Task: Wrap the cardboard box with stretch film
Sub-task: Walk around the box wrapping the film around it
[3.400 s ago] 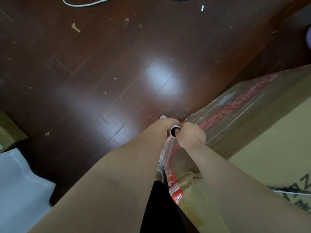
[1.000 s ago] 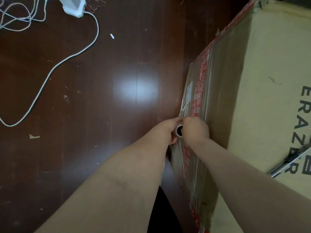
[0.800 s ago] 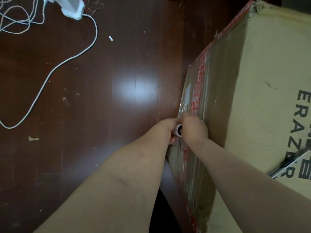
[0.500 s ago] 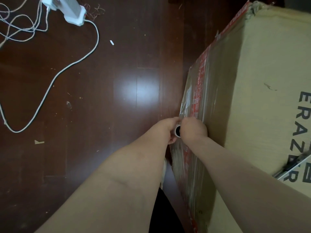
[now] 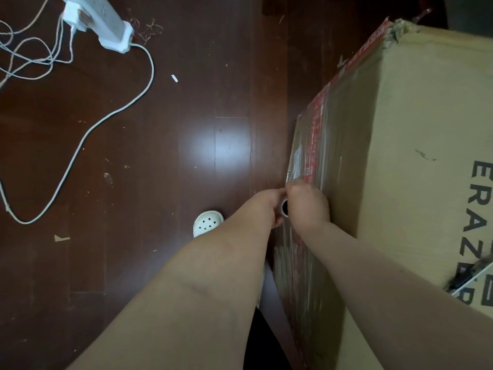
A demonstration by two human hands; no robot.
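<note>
Since the earliest view both hands have travelled from the torn near corner to partway along the side of the large brown cardboard box (image 5: 426, 116), and since half a second ago one white perforated shoe (image 5: 207, 222) has come into sight beside the left forearm. The one roll of clear stretch film shows only as the open round end of its pale tube core (image 5: 284, 208). That end faces up toward the camera, so the roll's long axis runs roughly upright, down along the box's side face; the rest of the roll is hidden below the hands. The left hand (image 5: 265, 206) closes on the core's top end from the left and the right hand (image 5: 306, 209) from the right, fingers curled round it, with the dark bore showing between them. The right hand lies against the box's side. Glossy, wrinkled clear film (image 5: 317, 276) covers that side face both ahead of and behind the hands, over a red printed tape strip (image 5: 316, 134) that runs the length of the box's edge. The box stands on the dark brown wooden plank floor (image 5: 160, 182), its long edge pointing away from the person, with black lettering on its top and one thin grey metal bar (image 5: 469, 273) lying there. On the floor to the far left lie one white power strip (image 5: 104, 22) and its one thick white cable (image 5: 88, 132), looped.
</note>
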